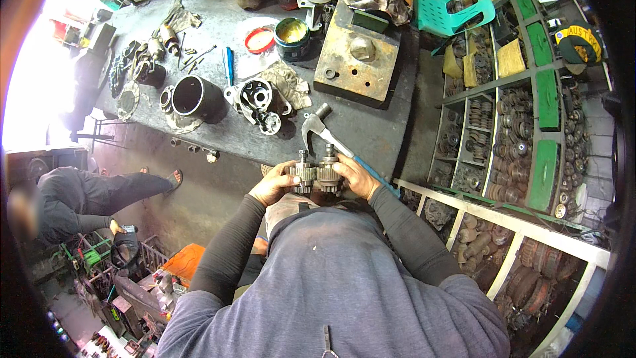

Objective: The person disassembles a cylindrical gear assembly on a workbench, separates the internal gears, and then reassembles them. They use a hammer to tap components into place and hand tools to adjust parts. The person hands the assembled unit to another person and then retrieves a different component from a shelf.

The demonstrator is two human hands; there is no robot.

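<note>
Left hand (pixel 273 185) grips grey toothed metal drive gear (pixel 303 174); right hand (pixel 354 177) grips second matching gear (pixel 328 172). Gears upright, side by side, touching, at near edge of dark steel table (pixel 384 129). Steel claw hammer with blue handle (pixel 324 131) lies just behind. Black cylindrical motor housing (pixel 197 97) further left on table.

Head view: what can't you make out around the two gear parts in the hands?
- Undersides of both gear parts: covered by left hand and right hand.
- Hammer handle end: hidden behind right hand.
- Gear teeth condition: too small.
- Shelf parts: bent and shrunk near the rim.
</note>
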